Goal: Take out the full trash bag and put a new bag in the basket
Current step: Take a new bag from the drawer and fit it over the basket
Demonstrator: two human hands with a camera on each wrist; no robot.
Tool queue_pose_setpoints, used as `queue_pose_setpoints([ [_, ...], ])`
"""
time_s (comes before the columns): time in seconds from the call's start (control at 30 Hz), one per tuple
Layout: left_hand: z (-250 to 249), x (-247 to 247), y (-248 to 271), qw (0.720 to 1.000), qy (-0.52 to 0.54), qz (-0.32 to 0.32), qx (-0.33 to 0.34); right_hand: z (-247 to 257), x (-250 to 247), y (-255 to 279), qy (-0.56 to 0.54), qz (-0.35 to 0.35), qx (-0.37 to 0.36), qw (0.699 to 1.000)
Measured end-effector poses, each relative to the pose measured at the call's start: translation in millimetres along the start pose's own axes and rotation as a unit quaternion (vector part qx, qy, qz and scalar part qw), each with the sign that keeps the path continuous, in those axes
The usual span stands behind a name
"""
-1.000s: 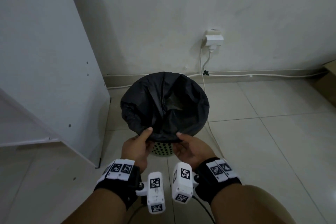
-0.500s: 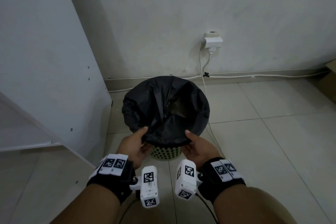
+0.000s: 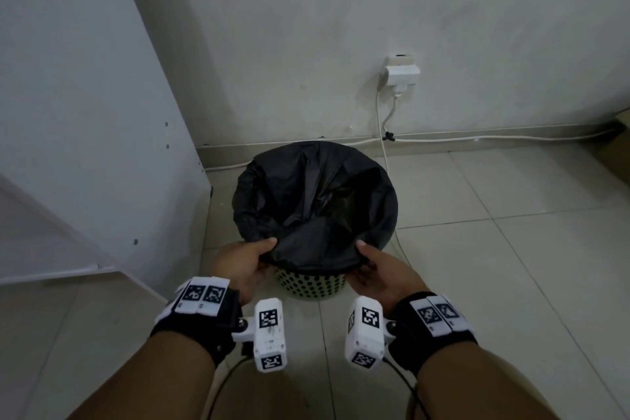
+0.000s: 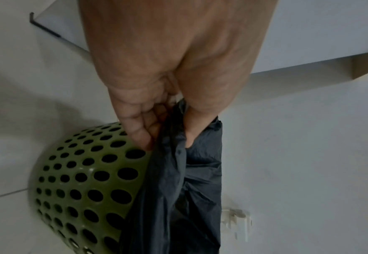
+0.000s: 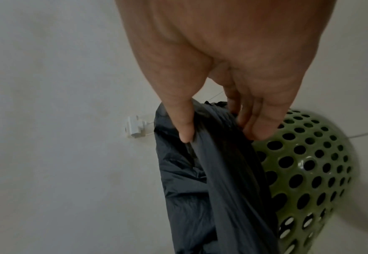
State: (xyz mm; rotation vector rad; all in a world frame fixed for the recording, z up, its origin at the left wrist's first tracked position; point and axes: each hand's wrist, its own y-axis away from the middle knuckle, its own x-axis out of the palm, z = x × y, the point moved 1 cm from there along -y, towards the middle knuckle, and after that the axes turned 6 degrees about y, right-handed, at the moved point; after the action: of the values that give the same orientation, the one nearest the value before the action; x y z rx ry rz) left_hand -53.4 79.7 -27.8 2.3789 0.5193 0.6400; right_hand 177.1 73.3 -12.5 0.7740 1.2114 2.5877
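Head view, lower centre: left hand (image 3: 243, 264) and right hand (image 3: 381, 274) pinching the black bag (image 3: 313, 201) edge, now spreading wider apart, freeing it from the green basket (image 3: 312, 285) rim.

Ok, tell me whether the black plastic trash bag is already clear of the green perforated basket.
No: the black plastic trash bag still drapes over the green perforated basket.

Dim, flat, greyish indoor light throughout; soft shadow on the far wall (image 3: 177, 44); wide-angle bending at edges; slight blur in wrist views.
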Motion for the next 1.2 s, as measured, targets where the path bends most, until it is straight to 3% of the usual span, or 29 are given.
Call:
queue_pose_setpoints([
  [0.1,8.7,3.3,2.7,0.999,0.020,-0.022,0.028,-6.9,10.5,-1.2,-0.019,-0.021,-0.008,1.000],
  [0.27,31.7,14.6,16.7,0.999,0.044,-0.004,0.027,-24.7,24.0,1.9,0.014,-0.043,-0.043,0.998],
  [0.67,-0.3,-4.3,-0.4,0.995,-0.014,-0.039,0.088,-6.3,7.4,3.5,-0.019,-0.010,-0.014,1.000],
  [0.83,24.0,10.9,20.7,0.999,0.030,-0.005,0.018,-18.4,21.1,1.9,-0.020,-0.030,-0.033,0.999],
  [1.03,21.0,8.1,17.6,0.997,0.018,-0.067,0.026,-25.5,15.8,-0.2,0.066,-0.025,-0.031,0.997],
  [1.2,-4.0,-12.9,-1.8,0.996,-0.049,-0.080,0.008,-4.4,-4.0,-7.9,-0.006,-0.017,-0.031,0.999],
])
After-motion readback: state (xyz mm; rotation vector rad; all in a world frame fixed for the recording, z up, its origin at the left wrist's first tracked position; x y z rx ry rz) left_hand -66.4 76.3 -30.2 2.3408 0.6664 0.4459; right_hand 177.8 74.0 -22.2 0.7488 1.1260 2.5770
